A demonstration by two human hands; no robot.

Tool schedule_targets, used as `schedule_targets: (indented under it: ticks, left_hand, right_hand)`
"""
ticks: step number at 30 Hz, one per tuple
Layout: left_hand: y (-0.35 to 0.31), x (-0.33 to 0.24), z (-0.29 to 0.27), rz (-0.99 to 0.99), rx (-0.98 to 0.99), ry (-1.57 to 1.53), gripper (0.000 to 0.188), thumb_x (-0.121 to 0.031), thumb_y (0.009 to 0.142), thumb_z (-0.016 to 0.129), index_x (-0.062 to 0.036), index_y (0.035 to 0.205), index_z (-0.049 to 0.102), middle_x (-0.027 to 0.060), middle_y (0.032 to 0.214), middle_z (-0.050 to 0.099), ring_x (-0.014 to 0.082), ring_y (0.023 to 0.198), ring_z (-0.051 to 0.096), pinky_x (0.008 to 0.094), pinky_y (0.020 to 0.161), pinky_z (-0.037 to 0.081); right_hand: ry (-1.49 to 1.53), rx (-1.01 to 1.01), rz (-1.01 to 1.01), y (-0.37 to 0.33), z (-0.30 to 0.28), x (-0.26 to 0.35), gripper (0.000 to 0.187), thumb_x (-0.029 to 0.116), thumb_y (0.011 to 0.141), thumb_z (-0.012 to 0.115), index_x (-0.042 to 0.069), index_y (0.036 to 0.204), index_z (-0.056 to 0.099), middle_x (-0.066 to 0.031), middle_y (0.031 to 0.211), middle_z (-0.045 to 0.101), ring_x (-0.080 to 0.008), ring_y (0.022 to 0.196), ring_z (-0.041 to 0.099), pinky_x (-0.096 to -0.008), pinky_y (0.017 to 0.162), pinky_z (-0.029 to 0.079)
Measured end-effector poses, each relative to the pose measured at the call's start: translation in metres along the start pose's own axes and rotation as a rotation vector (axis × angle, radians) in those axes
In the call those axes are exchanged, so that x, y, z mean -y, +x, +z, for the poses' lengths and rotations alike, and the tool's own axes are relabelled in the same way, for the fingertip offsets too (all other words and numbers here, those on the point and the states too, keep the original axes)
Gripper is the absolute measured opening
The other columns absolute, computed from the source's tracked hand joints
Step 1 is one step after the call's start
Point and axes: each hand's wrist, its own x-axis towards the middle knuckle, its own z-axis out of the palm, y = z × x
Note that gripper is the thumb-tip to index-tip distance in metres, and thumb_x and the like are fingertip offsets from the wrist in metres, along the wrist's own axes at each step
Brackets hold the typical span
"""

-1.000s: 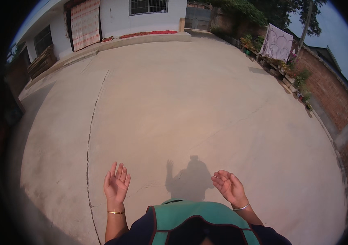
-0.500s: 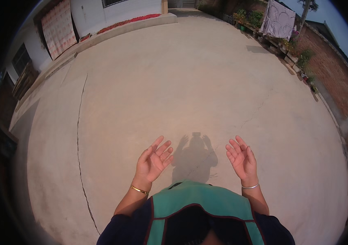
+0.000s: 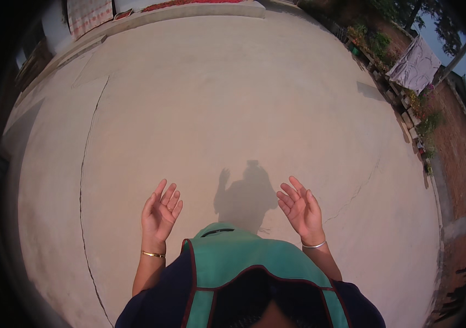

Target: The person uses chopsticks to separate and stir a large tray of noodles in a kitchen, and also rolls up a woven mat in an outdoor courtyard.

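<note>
My left hand (image 3: 159, 216) is raised in front of me, palm up and fingers apart, with nothing in it. A gold-coloured bangle (image 3: 153, 255) circles that wrist. On the other side, my right hand (image 3: 302, 215) is held up the same way, empty, its fingers spread. It wears a silver-coloured bangle (image 3: 314, 245). Between the hands, my shadow (image 3: 245, 197) falls on the concrete ground (image 3: 211, 104). Below them is the green apron (image 3: 244, 251) with dark red trim that I wear over dark sleeves. Neither hand touches anything.
A long crack (image 3: 81, 202) runs along the ground at the left. Red produce (image 3: 189, 4) lies on a raised ledge by the house, near a patterned door curtain (image 3: 91, 16). Potted plants (image 3: 377, 44), a hanging cloth (image 3: 416, 65) and a brick wall (image 3: 457, 158) line the right side.
The view has tilted down and turned, so the courtyard sits differently in it. Both hands have shifted left in the picture, still raised and spread. Nothing has been picked up.
</note>
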Motion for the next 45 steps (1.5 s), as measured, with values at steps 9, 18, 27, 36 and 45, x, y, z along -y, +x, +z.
schedule_targets:
  ticks: [9, 18, 27, 36, 45]
  left_hand:
    - [0.403, 0.038, 0.121, -0.351, 0.34, 0.083, 0.054, -0.029, 0.093, 0.048, -0.007, 0.14, 0.033, 0.0167, 0.133, 0.048, 0.029, 0.115, 0.053, 0.0429, 0.098, 0.043]
    - [0.705, 0.02, 0.176, -0.271, 0.301, 0.065, 0.055, -0.03, 0.094, 0.047, -0.0076, 0.141, 0.03, 0.0173, 0.134, 0.047, 0.0299, 0.118, 0.051, 0.0446, 0.099, 0.043]
    - [1.008, -0.025, 0.149, -0.057, 0.025, -0.023, 0.052, -0.029, 0.093, 0.049, -0.0092, 0.139, 0.035, 0.0164, 0.131, 0.049, 0.0288, 0.116, 0.053, 0.0433, 0.096, 0.046]
    - [1.41, -0.039, 0.269, -0.319, 0.323, 0.079, 0.052, -0.028, 0.093, 0.048, -0.0097, 0.14, 0.034, 0.0176, 0.133, 0.047, 0.0306, 0.118, 0.051, 0.0442, 0.099, 0.042]
    - [1.728, -0.013, 0.326, -0.313, 0.259, 0.002, 0.052, -0.028, 0.093, 0.049, -0.0089, 0.139, 0.034, 0.0188, 0.133, 0.047, 0.0315, 0.118, 0.051, 0.045, 0.1, 0.042]
  right_hand:
    - [0.15, -0.216, -0.371, 0.22, -0.113, 0.115, 0.052, 0.034, 0.098, 0.039, 0.006, 0.141, 0.031, -0.0171, 0.128, 0.052, -0.0295, 0.117, 0.052, -0.0403, 0.098, 0.045]
    - [0.013, 0.102, -0.103, 0.633, -0.112, 0.251, 0.054, 0.033, 0.098, 0.041, 0.006, 0.142, 0.028, -0.0169, 0.135, 0.045, -0.0304, 0.122, 0.047, -0.0408, 0.102, 0.04]
    - [-0.12, 0.178, 0.135, 0.986, -0.132, 0.301, 0.062, 0.039, 0.096, 0.043, 0.005, 0.144, 0.024, -0.0185, 0.14, 0.04, -0.0319, 0.124, 0.046, -0.0399, 0.102, 0.04]
    - [0.085, -0.061, -0.244, 1.236, -0.233, 0.421, 0.058, 0.037, 0.097, 0.042, 0.006, 0.144, 0.026, -0.0196, 0.137, 0.043, -0.0343, 0.122, 0.047, -0.0422, 0.102, 0.039]
    - [0.04, 0.02, -0.15, 1.582, -0.302, 0.552, 0.058, 0.034, 0.096, 0.046, 0.006, 0.143, 0.027, -0.0187, 0.136, 0.044, -0.0335, 0.122, 0.047, -0.0407, 0.101, 0.04]
